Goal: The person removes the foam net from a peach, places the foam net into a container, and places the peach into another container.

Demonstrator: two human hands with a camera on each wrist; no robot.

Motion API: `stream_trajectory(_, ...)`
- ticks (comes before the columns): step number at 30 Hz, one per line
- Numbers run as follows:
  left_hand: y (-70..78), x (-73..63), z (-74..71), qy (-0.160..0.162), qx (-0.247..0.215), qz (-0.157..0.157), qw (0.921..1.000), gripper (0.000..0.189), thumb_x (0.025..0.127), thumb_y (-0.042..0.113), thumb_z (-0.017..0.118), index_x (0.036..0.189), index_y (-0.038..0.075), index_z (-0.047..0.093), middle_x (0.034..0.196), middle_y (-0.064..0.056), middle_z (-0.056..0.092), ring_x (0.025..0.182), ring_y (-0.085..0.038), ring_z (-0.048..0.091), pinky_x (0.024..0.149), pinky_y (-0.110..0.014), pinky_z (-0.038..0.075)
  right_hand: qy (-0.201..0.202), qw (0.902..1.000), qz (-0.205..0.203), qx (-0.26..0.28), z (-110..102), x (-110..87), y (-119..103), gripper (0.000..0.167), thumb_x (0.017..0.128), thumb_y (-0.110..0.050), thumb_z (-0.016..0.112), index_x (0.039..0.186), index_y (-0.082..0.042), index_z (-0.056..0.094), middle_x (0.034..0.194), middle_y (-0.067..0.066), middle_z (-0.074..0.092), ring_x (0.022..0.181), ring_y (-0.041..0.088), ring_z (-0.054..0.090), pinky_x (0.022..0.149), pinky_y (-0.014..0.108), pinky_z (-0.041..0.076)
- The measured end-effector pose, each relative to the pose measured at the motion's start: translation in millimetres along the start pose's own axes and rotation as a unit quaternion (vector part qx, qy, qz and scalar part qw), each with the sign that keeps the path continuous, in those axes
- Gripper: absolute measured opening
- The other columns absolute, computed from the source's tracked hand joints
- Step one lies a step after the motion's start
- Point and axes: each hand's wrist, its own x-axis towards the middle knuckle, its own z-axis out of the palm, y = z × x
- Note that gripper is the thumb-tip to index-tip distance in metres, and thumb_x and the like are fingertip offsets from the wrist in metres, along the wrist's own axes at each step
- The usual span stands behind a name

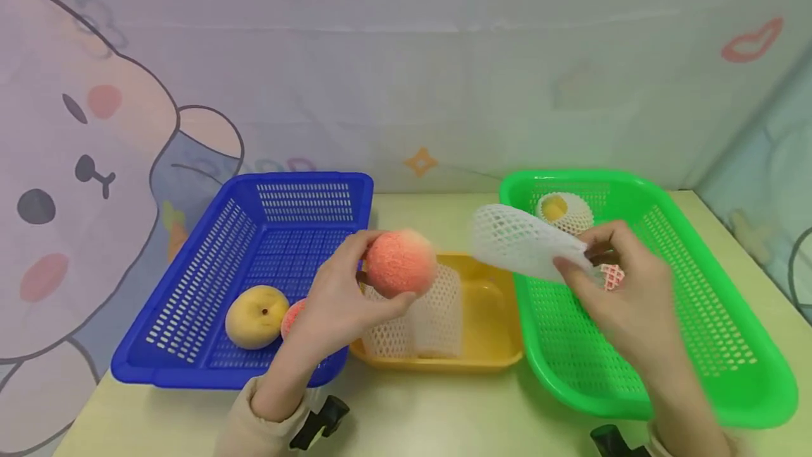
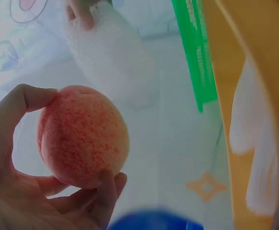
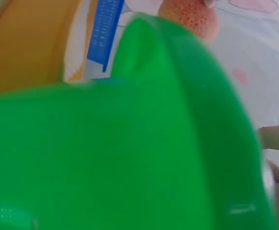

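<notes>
One pink peach (image 1: 401, 263) and one white net (image 1: 523, 242), both held up.
One blue basket (image 1: 190, 376) has one yellow fruit (image 1: 254, 319) and one half-hidden pink fruit (image 1: 293, 317). The left hand (image 1: 336, 309) curls round the peach near one yellow tray (image 1: 495, 309) with two white sleeves (image 1: 438, 316) inside. The right hand (image 1: 637, 302) pinches the net's end over one green basket (image 1: 764, 400) with one wrapped fruit (image 1: 564, 214).

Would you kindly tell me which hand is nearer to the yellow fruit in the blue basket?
Left: the left hand is just to the right of the yellow fruit; the right hand is much farther right, over the green basket.
</notes>
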Motion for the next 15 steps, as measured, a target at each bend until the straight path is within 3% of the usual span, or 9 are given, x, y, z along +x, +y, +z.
stream_trajectory(2, -5.8, -1.0, -6.3, 0.016, 0.034, -0.007, 0.9992, 0.069, 0.071, 0.027, 0.082, 0.131, 0.017, 0.049, 0.122, -0.003, 0.058, 0.094, -0.018, 0.059, 0.076, -0.029, 0.052, -0.003, 0.9957, -0.071, -0.059, 7, -4.7, 0, 0.03, 0.067, 0.012, 0.075, 0.087, -0.001, 0.058, 0.085, -0.004, 0.06, 0.079, 0.004, 0.053, 0.07, 0.007, 0.043)
stream_trajectory(5, -17.8, -4.9, -18.4, 0.036, 0.072, -0.027, 0.9964, 0.07, 0.073, 0.028, 0.08, 0.133, 0.017, 0.047, 0.125, -0.006, 0.058, 0.099, -0.023, 0.059, 0.079, -0.036, 0.052, -0.028, 0.9724, -0.18, -0.145, 26, -11.6, 0, 0.033, 0.06, 0.012, 0.074, 0.082, -0.004, 0.056, 0.083, 0.003, 0.056, 0.079, 0.012, 0.05, 0.07, 0.018, 0.042)
stream_trajectory(7, -27.3, -8.0, -27.5, 0.051, 0.108, -0.047, 0.9917, 0.073, 0.075, 0.032, 0.079, 0.137, 0.018, 0.044, 0.128, -0.009, 0.057, 0.104, -0.027, 0.059, 0.081, -0.043, 0.053, -0.051, 0.9478, -0.234, -0.211, 41, -15.9, 1, 0.028, 0.062, 0.01, 0.068, 0.08, -0.006, 0.052, 0.081, 0.004, 0.052, 0.076, 0.016, 0.047, 0.065, 0.025, 0.04)
stream_trajectory(9, -37.2, -10.1, -36.7, 0.07, 0.148, -0.066, 0.9843, 0.075, 0.075, 0.034, 0.077, 0.139, 0.018, 0.042, 0.127, -0.013, 0.058, 0.105, -0.032, 0.059, 0.081, -0.05, 0.053, -0.063, 0.9147, -0.281, -0.283, 57, -19.7, 3, 0.02, 0.067, 0.006, 0.058, 0.078, -0.008, 0.05, 0.078, 0.003, 0.049, 0.071, 0.018, 0.043, 0.06, 0.028, 0.036)
stream_trajectory(12, -51.6, -11.0, -50.1, 0.084, 0.209, -0.093, 0.9699, 0.077, 0.077, 0.039, 0.074, 0.142, 0.015, 0.04, 0.126, -0.018, 0.058, 0.104, -0.037, 0.058, 0.078, -0.055, 0.051, -0.086, 0.8733, -0.313, -0.364, 77, -25.9, 8, 0.017, 0.071, 0.005, 0.041, 0.078, -0.009, 0.046, 0.077, 0.003, 0.044, 0.069, 0.019, 0.037, 0.059, 0.027, 0.03)
stream_trajectory(15, -63.7, -7.8, -56.5, 0.069, 0.238, -0.108, 0.9629, 0.078, 0.079, 0.045, 0.071, 0.141, 0.01, 0.039, 0.123, -0.021, 0.058, 0.101, -0.038, 0.059, 0.075, -0.054, 0.05, -0.108, 0.8521, -0.309, -0.408, 87, -32.0, 14, 0.018, 0.07, 0.006, 0.042, 0.079, -0.009, 0.048, 0.078, 0.003, 0.044, 0.07, 0.018, 0.035, 0.06, 0.027, 0.028)
